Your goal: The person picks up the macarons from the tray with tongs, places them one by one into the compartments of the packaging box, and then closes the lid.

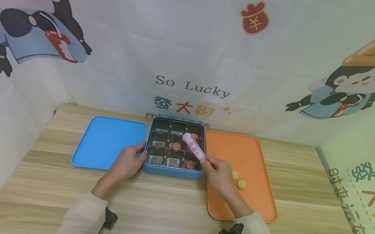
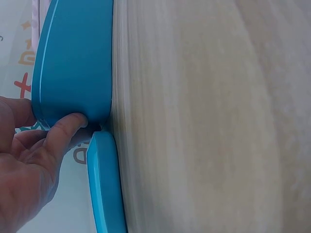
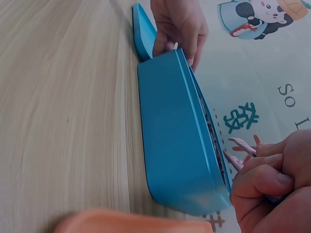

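Note:
A blue box (image 1: 171, 172) with a divided, dark insert holds several pinkish-brown round pieces (image 1: 177, 147), lying in separate compartments. My left hand (image 1: 129, 161) grips the box at its left side, thumb by the front corner, as the left wrist view also shows. With my right hand (image 1: 217, 173) I hold pink tongs (image 1: 195, 147) above the right part of the box. In the right wrist view the two tong tips (image 3: 241, 145) stand apart, with nothing visible between them.
Left of the box lies a blue lid-like tray (image 1: 109, 142). An orange tray (image 1: 255, 197) on the right bears yellow round pieces (image 1: 241, 184) and a green one (image 1: 230, 165) partly behind my right hand. A printed cloth wall (image 1: 126, 65) stands behind the wooden table (image 1: 167, 217).

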### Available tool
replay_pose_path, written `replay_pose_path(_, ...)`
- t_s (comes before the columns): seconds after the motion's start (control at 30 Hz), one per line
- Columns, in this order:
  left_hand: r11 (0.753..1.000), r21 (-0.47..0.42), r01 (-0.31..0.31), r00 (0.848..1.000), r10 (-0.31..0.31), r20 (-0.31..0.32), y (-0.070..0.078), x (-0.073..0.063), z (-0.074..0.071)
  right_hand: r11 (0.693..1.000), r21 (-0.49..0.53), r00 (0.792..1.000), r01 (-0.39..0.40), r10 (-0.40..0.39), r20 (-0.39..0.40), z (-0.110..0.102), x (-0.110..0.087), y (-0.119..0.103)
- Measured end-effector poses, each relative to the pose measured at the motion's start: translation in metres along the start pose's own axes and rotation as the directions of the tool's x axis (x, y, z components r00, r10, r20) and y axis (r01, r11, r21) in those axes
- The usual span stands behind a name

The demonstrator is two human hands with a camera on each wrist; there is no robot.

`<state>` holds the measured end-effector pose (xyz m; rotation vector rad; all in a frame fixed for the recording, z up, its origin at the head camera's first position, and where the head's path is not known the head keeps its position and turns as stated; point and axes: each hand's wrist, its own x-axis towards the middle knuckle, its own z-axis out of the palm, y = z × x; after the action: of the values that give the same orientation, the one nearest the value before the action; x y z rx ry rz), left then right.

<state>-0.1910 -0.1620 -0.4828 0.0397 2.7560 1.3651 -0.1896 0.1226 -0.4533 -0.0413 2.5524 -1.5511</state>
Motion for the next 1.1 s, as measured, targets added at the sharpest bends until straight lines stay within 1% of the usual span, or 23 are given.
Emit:
replay_pose_path(0.1,1.000,0.001,0.001,1.000,-0.001,0.001,0.001,0.000,-0.001,0.995,-0.079,0.998,0.054,-0.055,-0.022,-0.009,-0.003,0.003)
replay_pose_path(0.17,1.000,0.001,0.000,1.000,0.000,0.006,0.001,0.000,-0.001,0.990,-0.114,0.996,0.088,-0.091,-0.022,-0.016,-0.005,0.006)
replay_pose_path(0.27,1.000,0.001,0.003,1.000,-0.003,0.009,0.001,0.001,-0.002,0.977,-0.171,0.991,0.126,-0.132,-0.021,-0.027,-0.009,0.010)
replay_pose_path(0.37,1.000,0.002,0.003,1.000,-0.003,0.010,0.001,0.001,-0.001,0.956,-0.230,0.981,0.182,-0.192,-0.026,-0.037,-0.014,0.016)
replay_pose_path(0.5,1.000,0.003,0.001,1.000,-0.001,0.009,0.000,0.001,-0.001,0.915,-0.309,0.958,0.258,-0.283,-0.037,-0.048,-0.021,0.023)
replay_pose_path(0.57,1.000,0.004,-0.003,1.000,0.003,0.008,-0.001,0.001,-0.001,0.900,-0.334,0.949,0.279,-0.311,-0.045,-0.052,-0.025,0.027)
replay_pose_path(0.67,1.000,0.001,-0.008,1.000,0.008,0.007,-0.002,0.002,0.000,0.874,-0.366,0.930,0.320,-0.363,-0.056,-0.058,-0.029,0.033)
replay_pose_path(0.8,1.000,-0.007,-0.011,1.000,0.011,0.007,-0.002,0.002,0.001,0.825,-0.428,0.902,0.370,-0.429,-0.046,-0.067,-0.033,0.040)
replay_pose_path(0.9,1.000,-0.009,-0.011,1.000,0.011,0.007,-0.002,0.002,0.001,0.792,-0.471,0.889,0.388,-0.456,-0.033,-0.073,-0.036,0.044)
replay_pose_path(0.97,1.000,-0.007,-0.012,1.000,0.012,0.006,-0.002,0.002,0.001,0.786,-0.484,0.893,0.384,-0.450,-0.023,-0.077,-0.038,0.047)
replay_pose_path(1.1,1.000,0.005,-0.021,1.000,0.021,0.003,-0.003,0.001,0.000,0.794,-0.505,0.921,0.338,-0.390,0.004,-0.084,-0.043,0.052)
